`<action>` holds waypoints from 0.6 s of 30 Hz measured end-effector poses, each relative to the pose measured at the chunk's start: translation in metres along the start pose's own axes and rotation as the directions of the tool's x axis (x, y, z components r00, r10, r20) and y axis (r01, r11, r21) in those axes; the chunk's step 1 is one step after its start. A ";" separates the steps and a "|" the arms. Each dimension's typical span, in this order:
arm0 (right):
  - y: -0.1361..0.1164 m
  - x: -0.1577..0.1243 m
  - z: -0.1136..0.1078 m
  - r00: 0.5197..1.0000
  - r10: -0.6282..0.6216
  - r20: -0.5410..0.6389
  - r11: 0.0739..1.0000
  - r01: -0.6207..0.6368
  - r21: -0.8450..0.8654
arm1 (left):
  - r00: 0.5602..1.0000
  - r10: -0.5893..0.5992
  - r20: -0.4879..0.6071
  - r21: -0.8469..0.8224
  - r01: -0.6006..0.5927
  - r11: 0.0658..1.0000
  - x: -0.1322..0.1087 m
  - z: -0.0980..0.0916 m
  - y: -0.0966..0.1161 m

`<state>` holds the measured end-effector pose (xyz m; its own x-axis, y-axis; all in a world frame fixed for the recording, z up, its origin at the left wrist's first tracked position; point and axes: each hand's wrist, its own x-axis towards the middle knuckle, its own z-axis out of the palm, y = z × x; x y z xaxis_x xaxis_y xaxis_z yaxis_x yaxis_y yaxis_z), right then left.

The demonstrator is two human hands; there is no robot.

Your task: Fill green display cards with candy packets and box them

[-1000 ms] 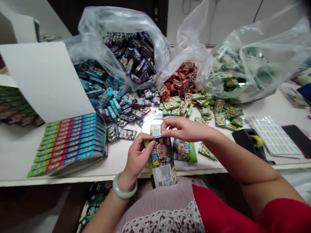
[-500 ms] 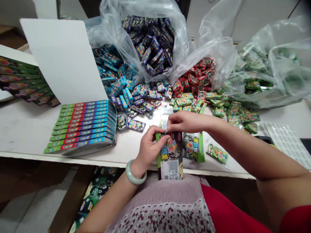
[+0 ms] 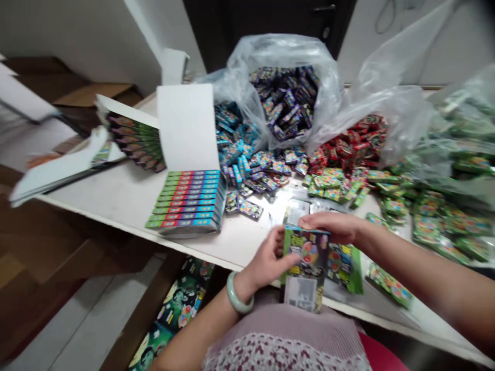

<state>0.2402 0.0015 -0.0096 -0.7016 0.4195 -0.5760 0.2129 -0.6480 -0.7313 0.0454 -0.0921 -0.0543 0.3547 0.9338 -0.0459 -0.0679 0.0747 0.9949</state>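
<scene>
My left hand (image 3: 266, 260) grips the left side of a black and green printed packet (image 3: 307, 263), thumb across its front. The packet is upright against the table's front edge, a pale printed panel low on its face and a thin blue strip along its top. My right hand (image 3: 332, 225) is closed at the packet's top right edge; some of its fingers are hidden behind it. Just right of it lies another black and green packet (image 3: 344, 265). Beyond my hands, small green boxes (image 3: 328, 183) are piled on the white table (image 3: 240, 247).
An open display box (image 3: 185, 201) with rows of colourful small boxes stands left, its white lid raised. A plastic bag (image 3: 332, 77) of purple boxes is behind, between blue (image 3: 235, 134) and red boxes (image 3: 356, 144). Below the table edge is an open carton with printed packages (image 3: 181, 299).
The view has swung left, so the scene sits further right. My right hand has gone from pinching the packet's top to lying along its top right edge, where a blue strip now shows.
</scene>
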 end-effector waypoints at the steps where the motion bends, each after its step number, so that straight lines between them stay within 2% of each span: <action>1: 0.002 -0.001 0.001 1.000 -0.005 0.030 0.999 0.004 0.039 | 0.995 -0.046 0.092 -0.021 0.048 0.999 -0.008 -0.001 -0.003; 3: 0.003 -0.003 0.002 0.997 -0.027 0.072 0.998 0.023 0.061 | 0.981 -0.085 0.173 -0.019 0.089 0.996 -0.022 -0.003 -0.005; 5: -0.003 -0.008 0.004 0.996 -0.078 0.045 0.997 0.077 0.018 | 0.993 -0.034 0.109 0.029 0.031 0.999 -0.031 -0.007 0.002; 7: -0.010 -0.012 0.007 0.983 -0.169 -0.066 0.985 0.166 -0.054 | 0.992 0.123 0.007 0.149 -0.122 0.981 -0.034 -0.017 0.019; 8: -0.013 -0.014 0.008 0.968 -0.213 -0.130 0.975 0.204 -0.085 | 0.972 0.234 -0.023 0.236 -0.222 0.946 -0.034 -0.024 0.029; 9: -0.017 -0.015 0.011 0.955 -0.238 -0.176 0.970 0.223 -0.100 | 0.934 0.356 -0.032 0.330 -0.326 0.886 -0.032 -0.032 0.039; 11: -0.023 -0.014 0.017 0.957 -0.223 -0.187 0.974 0.210 -0.083 | 0.824 0.567 0.022 0.523 -0.492 0.696 -0.024 -0.049 0.056; 13: -0.030 -0.008 0.027 0.970 -0.197 -0.141 0.980 0.191 -0.051 | 0.731 0.670 0.129 0.696 -0.548 0.464 -0.015 -0.066 0.062; 14: -0.034 -0.001 0.033 0.969 -0.208 -0.131 0.978 0.202 -0.060 | 0.706 0.686 0.178 0.762 -0.540 0.358 -0.012 -0.073 0.062; 16: -0.042 0.016 0.044 0.947 -0.286 -0.149 0.954 0.268 -0.132 | 0.692 0.682 0.235 0.849 -0.488 0.202 -0.009 -0.087 0.058; 18: -0.050 0.039 0.054 0.918 -0.372 -0.134 0.915 0.339 -0.220 | 0.735 0.639 0.227 0.910 -0.394 0.131 -0.013 -0.103 0.055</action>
<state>0.1656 0.0163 0.0238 -0.6329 0.7115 -0.3054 0.1068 -0.3105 -0.9445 -0.0591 -0.0637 -0.0078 0.4288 0.6552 0.6220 0.6994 -0.6765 0.2305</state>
